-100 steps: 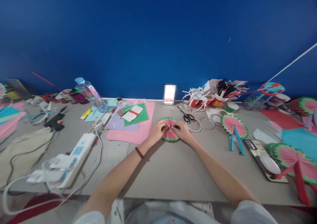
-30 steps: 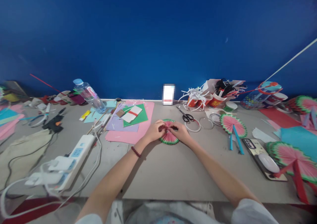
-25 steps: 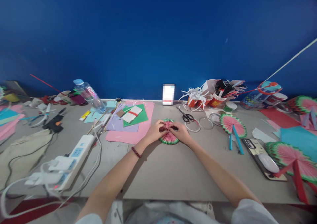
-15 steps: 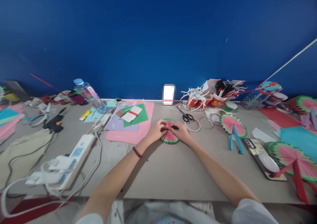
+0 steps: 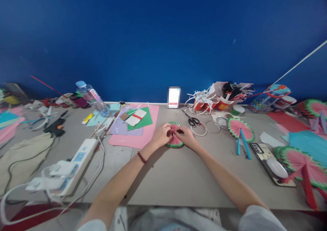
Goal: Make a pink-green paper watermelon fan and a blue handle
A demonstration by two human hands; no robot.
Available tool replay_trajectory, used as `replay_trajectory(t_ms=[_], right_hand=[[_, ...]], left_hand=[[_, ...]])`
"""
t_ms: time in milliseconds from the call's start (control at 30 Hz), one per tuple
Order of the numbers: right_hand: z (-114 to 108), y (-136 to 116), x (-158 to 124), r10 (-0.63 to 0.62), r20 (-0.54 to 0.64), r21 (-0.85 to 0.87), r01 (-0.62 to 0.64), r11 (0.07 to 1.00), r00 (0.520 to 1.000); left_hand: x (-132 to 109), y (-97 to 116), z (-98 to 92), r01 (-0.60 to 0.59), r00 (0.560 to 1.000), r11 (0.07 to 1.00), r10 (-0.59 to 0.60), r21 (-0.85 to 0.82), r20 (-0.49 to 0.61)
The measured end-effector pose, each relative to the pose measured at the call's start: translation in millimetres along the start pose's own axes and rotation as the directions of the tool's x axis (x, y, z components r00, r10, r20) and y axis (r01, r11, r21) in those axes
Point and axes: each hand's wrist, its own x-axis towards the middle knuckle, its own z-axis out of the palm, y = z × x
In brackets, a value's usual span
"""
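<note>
A round pleated paper fan (image 5: 175,142), pink with a green-and-white rim, lies on the table in front of me. My left hand (image 5: 163,134) grips it from the left, fingers bent in at its centre. From the right, my right hand (image 5: 186,135) pinches the fan near the same central spot. The fingertips of both hands almost meet and cover the middle of the fan, so what they press there is hidden. Just beyond my right hand lie black scissors (image 5: 193,121) and a roll of white tape (image 5: 199,129).
Left of my hands are pink paper (image 5: 127,141), a green sheet (image 5: 145,122) and a white power strip (image 5: 79,166) with cables. To the right lie a fan with blue sticks (image 5: 240,129), a phone (image 5: 260,152) with a white mouse (image 5: 277,168), and a fan with red sticks (image 5: 306,163).
Both hands keep their hold at the fan's centre. The fan's visible edge has shifted very slightly to the left; the rest looks the same.
</note>
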Motion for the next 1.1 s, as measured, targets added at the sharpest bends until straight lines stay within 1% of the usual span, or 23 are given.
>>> replay_trajectory(t_ms=[133, 300, 367, 467, 567, 667, 833, 1000, 1100], right_hand=[[2, 5, 0, 0.008, 0.001, -0.001, -0.008, 1.0, 1.0], [3, 6, -1, 0.009, -0.001, 0.0, -0.009, 1.0, 1.0], [3, 5, 0, 0.007, -0.01, -0.008, -0.007, 1.0, 1.0], [3, 1, 0, 0.006, -0.02, -0.029, -0.006, 1.0, 1.0], [3, -3, 1, -0.006, -0.016, -0.075, 0.005, 0.997, 1.0], [3, -8, 1, -0.043, -0.001, -0.132, 0.042, 0.99, 0.999], [3, -10, 1, -0.071, 0.026, -0.189, 0.075, 0.979, 0.997], [3, -8, 2, -0.099, 0.061, -0.15, 0.107, 0.983, 0.993], [2, -7, 1, -0.097, 0.068, -0.118, 0.104, 0.988, 0.993]], left_hand=[[0, -2, 0.4, -0.049, 0.998, 0.995, 0.052, 0.086, -0.03], [0, -6, 0.1, -0.025, 0.999, 0.996, 0.029, 0.091, -0.042], [-1, -7, 0.6, -0.034, 0.998, 0.996, 0.039, 0.086, -0.058], [-2, -7, 2.8, -0.097, 0.992, 0.988, 0.105, 0.117, -0.066], [-3, -6, 6.3, -0.157, 0.984, 0.967, 0.17, 0.2, -0.05], [-3, -7, 9.2, -0.178, 0.978, 0.949, 0.2, 0.26, -0.062], [-3, -9, 10.4, -0.191, 0.97, 0.941, 0.224, 0.28, -0.09], [-3, -11, 11.4, -0.21, 0.964, 0.936, 0.245, 0.282, -0.098], [-3, -12, 12.0, -0.216, 0.961, 0.935, 0.255, 0.282, -0.11]])
